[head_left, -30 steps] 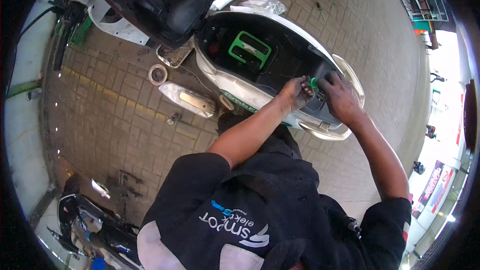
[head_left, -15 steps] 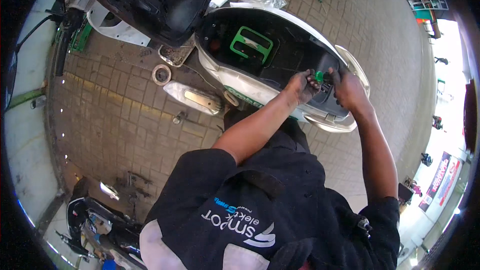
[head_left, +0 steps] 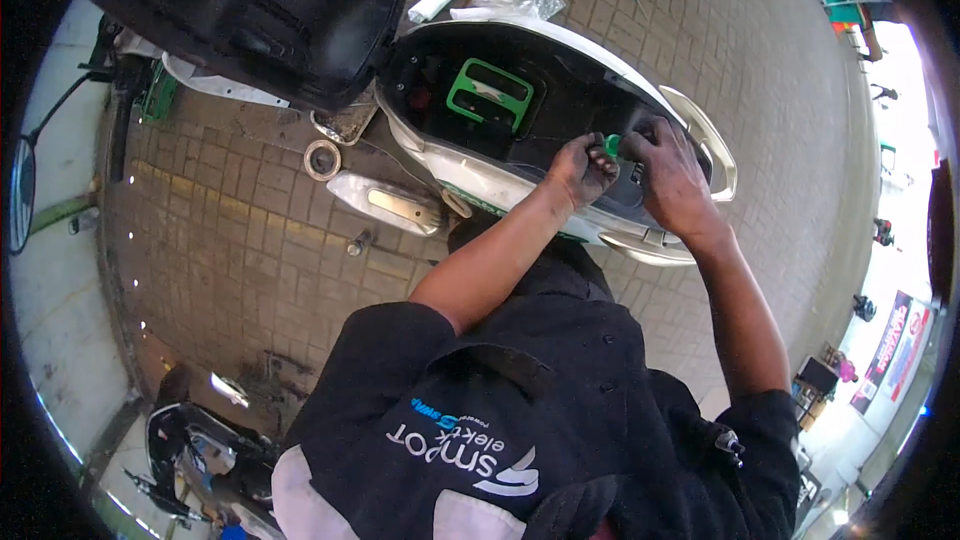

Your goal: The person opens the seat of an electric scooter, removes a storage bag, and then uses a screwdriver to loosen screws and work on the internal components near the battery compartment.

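Green part: right of frame centre, inside the open compartment of the white scooter, pinched by the left hand; right hand rests spread beside it. Seat raised; fitting appears unfinished.

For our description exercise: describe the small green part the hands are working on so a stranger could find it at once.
Start at the white scooter with its seat raised. At the rear of its open black compartment, the left hand and right hand meet. Between them sits the small green part, far smaller than the green frame further forward.
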The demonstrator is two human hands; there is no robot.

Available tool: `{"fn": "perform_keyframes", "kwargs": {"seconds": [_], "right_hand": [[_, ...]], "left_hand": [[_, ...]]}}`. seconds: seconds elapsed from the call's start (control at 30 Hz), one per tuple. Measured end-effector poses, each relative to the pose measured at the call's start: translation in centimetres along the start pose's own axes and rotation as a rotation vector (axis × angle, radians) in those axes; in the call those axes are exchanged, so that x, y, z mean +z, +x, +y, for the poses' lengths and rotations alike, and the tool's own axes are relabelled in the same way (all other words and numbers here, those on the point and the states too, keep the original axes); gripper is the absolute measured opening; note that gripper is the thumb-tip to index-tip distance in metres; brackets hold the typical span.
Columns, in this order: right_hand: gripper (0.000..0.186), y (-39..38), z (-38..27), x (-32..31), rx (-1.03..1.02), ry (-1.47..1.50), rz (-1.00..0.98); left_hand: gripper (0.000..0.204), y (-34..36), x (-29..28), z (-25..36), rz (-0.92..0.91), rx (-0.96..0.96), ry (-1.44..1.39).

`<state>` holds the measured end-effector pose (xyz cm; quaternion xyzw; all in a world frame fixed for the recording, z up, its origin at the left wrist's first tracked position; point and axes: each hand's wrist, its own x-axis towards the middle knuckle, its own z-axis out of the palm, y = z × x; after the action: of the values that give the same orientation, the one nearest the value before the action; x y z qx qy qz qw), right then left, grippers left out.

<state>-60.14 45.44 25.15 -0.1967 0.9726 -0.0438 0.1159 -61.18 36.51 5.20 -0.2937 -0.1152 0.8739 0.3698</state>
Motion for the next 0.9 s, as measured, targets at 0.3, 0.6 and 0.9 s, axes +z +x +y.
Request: {"fn": "perform_keyframes", "kwargs": {"seconds": [0.3,0.6,0.9], "right_hand": [[0.037,1.3,-0.1,-0.8,0.5,0.229,-0.173],[0.037,2.7,-1.2,-2.4,0.728,0.248,-0.295],[0.038,2.9,-2.1,-3.8,0.665,0.199,-0.27]], "left_hand": [[0.029,0.4,-0.4,0.1,-0.042,-0.025,-0.029],[0.026,0.0,-0.2,-0.3,-0.046,-0.014,-0.073],[0.026,0.0,0.0,-0.2,-0.025,0.012,-0.101]]}}
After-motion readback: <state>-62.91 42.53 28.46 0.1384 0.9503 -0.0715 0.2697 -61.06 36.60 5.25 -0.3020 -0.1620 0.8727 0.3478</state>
